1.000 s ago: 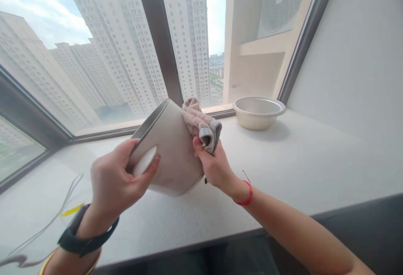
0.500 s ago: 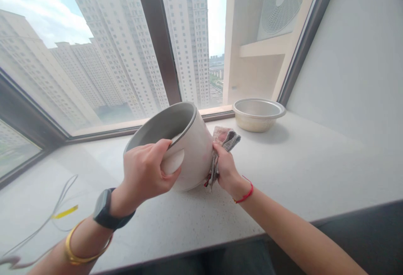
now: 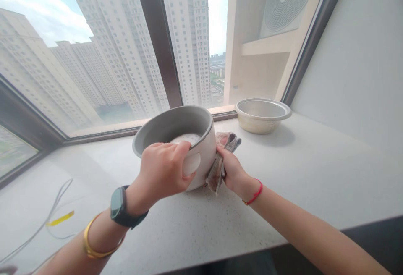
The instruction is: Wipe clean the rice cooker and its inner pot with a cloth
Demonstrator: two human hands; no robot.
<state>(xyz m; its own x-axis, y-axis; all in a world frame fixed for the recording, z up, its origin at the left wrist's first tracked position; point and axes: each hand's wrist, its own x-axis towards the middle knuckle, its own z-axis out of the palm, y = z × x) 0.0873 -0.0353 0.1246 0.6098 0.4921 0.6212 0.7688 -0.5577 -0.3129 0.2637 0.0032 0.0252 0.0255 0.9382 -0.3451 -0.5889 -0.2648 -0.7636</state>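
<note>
A cream-coloured round pot [image 3: 206, 145] with a grey inner wall stands nearly upright at the middle of the stone counter [image 3: 315, 182], tilted slightly toward me. My left hand [image 3: 162, 170] wraps over its near rim, with the thumb beside a white oval lug [image 3: 191, 164]. My right hand [image 3: 231, 168] presses a crumpled checked cloth [image 3: 216, 175] against the pot's right side. The pot's base is hidden behind my hands, so I cannot tell if it touches the counter.
A metal-lined bowl [image 3: 262, 115] stands on the counter at the back right, against the window. A thin white cable [image 3: 47, 224] with a yellow tag [image 3: 60, 218] lies at the left. A dark window frame [image 3: 160, 44] runs behind the counter.
The pot has swung from tilted toward upright and moved slightly right. My left hand has shifted right along the rim, and the cloth remains pressed to the pot's right side.
</note>
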